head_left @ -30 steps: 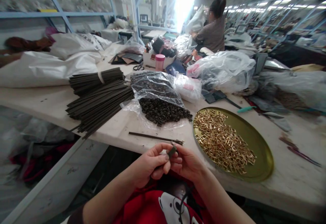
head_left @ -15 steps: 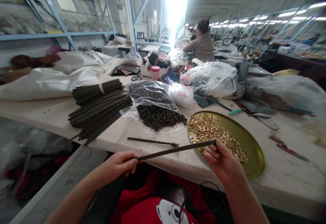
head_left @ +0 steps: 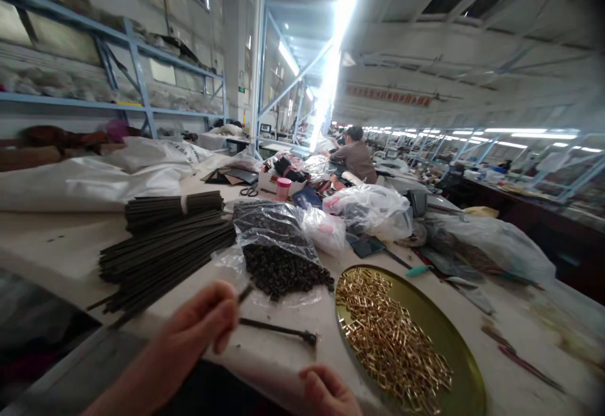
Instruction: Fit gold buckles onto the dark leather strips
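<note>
My left hand [head_left: 201, 328] is raised at the table's near edge, fingers pinched on the end of a thin dark strap [head_left: 244, 292] that pokes out toward a heap of small dark rings [head_left: 283, 272]. At the bottom edge only the top of my right hand [head_left: 326, 392] shows, curled, its fingers hidden. Another dark strap with a fitted end [head_left: 278, 329] lies on the table between my hands. To the right stands a round gold tray [head_left: 456, 346] holding several gold buckles [head_left: 387, 337].
A stack of dark straps [head_left: 165, 242] lies at the left, with white sacks [head_left: 94, 176] behind. Plastic bags [head_left: 373, 208], a pink cup [head_left: 283, 188] and scissors crowd the far table. A person [head_left: 357, 159] sits at the far end. Blue shelving lines the left.
The camera has tilted up. My hands have dropped low in view; the strap stretched between both hands is now seen only at my left hand, and my right hand has sunk to the bottom edge.
</note>
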`<action>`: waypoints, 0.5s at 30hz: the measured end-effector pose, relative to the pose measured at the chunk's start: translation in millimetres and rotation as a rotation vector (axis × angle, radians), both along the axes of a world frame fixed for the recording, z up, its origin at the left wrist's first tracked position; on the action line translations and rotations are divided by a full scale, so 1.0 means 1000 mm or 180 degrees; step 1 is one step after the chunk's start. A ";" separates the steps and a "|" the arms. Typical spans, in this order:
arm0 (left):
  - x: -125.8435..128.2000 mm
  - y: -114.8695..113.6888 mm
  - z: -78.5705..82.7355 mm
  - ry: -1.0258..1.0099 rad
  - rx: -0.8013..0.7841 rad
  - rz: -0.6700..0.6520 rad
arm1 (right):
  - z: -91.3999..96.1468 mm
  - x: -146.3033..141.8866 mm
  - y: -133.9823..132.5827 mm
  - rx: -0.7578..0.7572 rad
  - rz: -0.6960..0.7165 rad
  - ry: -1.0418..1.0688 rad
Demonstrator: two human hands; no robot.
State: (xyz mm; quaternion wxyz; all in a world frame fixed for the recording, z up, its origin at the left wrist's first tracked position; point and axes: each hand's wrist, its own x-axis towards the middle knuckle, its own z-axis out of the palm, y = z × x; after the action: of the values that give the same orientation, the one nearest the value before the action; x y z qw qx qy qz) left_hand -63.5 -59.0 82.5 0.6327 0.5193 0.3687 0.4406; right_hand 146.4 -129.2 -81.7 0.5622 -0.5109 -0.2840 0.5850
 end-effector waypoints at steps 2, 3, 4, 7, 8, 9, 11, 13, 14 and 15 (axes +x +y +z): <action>0.026 -0.011 -0.027 0.0533 -0.0257 -0.0798 | 0.023 0.001 -0.003 -0.0099 0.0108 -0.0177; 0.037 -0.016 -0.042 0.0655 -0.0360 -0.1084 | 0.032 0.001 -0.003 -0.0065 0.0142 -0.0204; 0.047 -0.021 -0.056 0.0685 -0.0407 -0.1234 | 0.040 0.001 -0.003 -0.0006 0.0178 -0.0143; 0.061 -0.027 -0.088 0.0693 -0.0683 -0.1279 | 0.048 -0.002 -0.001 -0.0054 0.0306 0.0032; 0.063 -0.027 -0.093 0.0695 -0.0813 -0.1283 | 0.046 -0.004 0.000 -0.0121 0.0370 0.0011; 0.063 -0.025 -0.097 0.0700 -0.0939 -0.1310 | 0.044 -0.005 0.001 -0.0201 0.0420 -0.0018; 0.061 -0.022 -0.099 0.0735 -0.1169 -0.1404 | 0.039 -0.005 0.004 -0.0361 0.0466 0.0073; 0.059 -0.019 -0.098 0.0753 -0.1369 -0.1507 | 0.033 -0.005 0.008 -0.0523 0.0396 0.0486; 0.058 -0.018 -0.098 0.0710 -0.1466 -0.1532 | 0.031 -0.004 0.010 -0.0610 0.0350 0.0775; 0.058 -0.017 -0.098 0.0619 -0.1579 -0.1542 | 0.029 -0.003 0.013 -0.0710 0.0336 0.1081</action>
State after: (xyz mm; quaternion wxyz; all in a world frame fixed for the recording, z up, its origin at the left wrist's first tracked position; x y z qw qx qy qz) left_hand -5.7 -76.0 -15.2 0.7875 0.4618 0.3890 0.1235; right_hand 143.1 -116.5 -52.7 0.5105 -0.4484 -0.1450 0.7192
